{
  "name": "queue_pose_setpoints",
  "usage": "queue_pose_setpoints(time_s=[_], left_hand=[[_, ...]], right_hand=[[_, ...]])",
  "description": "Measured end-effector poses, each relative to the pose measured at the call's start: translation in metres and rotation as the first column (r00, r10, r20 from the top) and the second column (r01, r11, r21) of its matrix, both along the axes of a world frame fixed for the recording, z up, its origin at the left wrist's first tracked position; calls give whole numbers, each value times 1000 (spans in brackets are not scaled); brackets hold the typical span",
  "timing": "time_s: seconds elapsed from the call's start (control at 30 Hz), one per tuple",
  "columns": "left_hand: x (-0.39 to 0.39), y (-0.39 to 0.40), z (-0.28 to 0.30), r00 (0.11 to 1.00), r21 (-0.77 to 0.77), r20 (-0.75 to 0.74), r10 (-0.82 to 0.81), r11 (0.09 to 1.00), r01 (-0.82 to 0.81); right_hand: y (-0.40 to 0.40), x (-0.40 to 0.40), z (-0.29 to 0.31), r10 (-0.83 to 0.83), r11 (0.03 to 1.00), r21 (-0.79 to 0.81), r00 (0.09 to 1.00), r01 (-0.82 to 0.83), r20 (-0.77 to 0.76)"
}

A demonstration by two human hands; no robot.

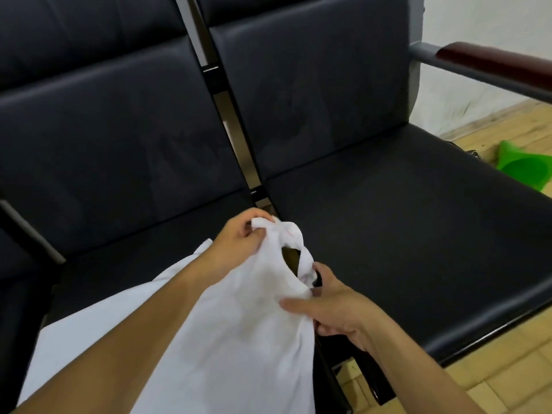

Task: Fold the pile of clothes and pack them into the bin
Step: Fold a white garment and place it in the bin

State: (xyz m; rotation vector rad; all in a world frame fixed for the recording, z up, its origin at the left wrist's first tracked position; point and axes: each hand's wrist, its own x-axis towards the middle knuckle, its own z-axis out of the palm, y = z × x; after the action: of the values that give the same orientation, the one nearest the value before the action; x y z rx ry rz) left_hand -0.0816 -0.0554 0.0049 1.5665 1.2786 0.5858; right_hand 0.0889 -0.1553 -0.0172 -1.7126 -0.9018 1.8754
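Low at 6 o'clock, white garment [239, 324] held up over black seats [388, 222], left hand [236, 243] pinching its top edge, right hand [331, 306] gripping cloth at 3 o'clock of the opening, green object [525, 165] on wooden floor [493, 380] at 3 o'clock.

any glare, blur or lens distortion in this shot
Head view: soft glare streaks on the black seat cushions; wide-angle bending shows in the armrest; the white garment is near blown out, its folds faint; both hands slightly soft, the frame otherwise evenly lit.
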Motion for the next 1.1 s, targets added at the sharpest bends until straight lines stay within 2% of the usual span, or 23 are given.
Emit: queue_pose_setpoints(time_s=[0.07,0.23,0.3,0.33,0.43,0.5,0.53,0.6,0.67,0.73,0.8,0.87,0.97,1.03,1.1], left_hand=[[-13,-10,18,994,-51,99,-42,998,47],[-32,-21,54,957,-181,259,-130,967,180],[-35,-19,66,959,-162,263,-101,976,147],[-35,-17,70,965,-137,248,-89,983,126],[-35,-12,80,986,-34,161,-47,998,53],[-33,-10,84,989,-1,144,-29,1000,29],[-32,-10,86,988,-2,150,-43,999,44],[-27,-13,88,980,-34,164,-110,993,117],[-22,-17,89,974,-50,150,-172,982,181],[-19,-19,89,976,-41,122,-179,982,185],[-20,-18,89,990,-10,61,-128,992,129],[-25,-15,87,994,51,-98,-44,997,49],[-32,-9,83,913,206,-394,105,978,-24],[-31,-9,81,884,311,-422,199,948,-64],[-26,-9,84,912,348,-329,244,929,-123]], right_hand=[[2,-2,3,-19,999,37,997,16,72],[8,-3,9,-6,990,141,998,-2,61],[8,-2,15,-2,976,217,992,-26,125],[7,-1,17,-27,957,288,978,-35,209],[7,9,13,-171,886,459,878,-61,447],[9,17,12,-234,848,530,898,1,372],[10,19,14,-218,831,555,928,15,301],[10,16,15,-62,825,560,972,-77,225],[10,4,16,99,816,530,959,-231,265],[12,-4,15,127,769,549,920,-327,371],[12,0,19,16,760,599,929,-252,370],[12,12,27,-107,791,609,968,-55,227],[9,32,42,-246,822,533,969,198,19],[9,42,48,-358,815,447,927,368,-111],[10,52,54,-473,780,322,843,536,-257]])
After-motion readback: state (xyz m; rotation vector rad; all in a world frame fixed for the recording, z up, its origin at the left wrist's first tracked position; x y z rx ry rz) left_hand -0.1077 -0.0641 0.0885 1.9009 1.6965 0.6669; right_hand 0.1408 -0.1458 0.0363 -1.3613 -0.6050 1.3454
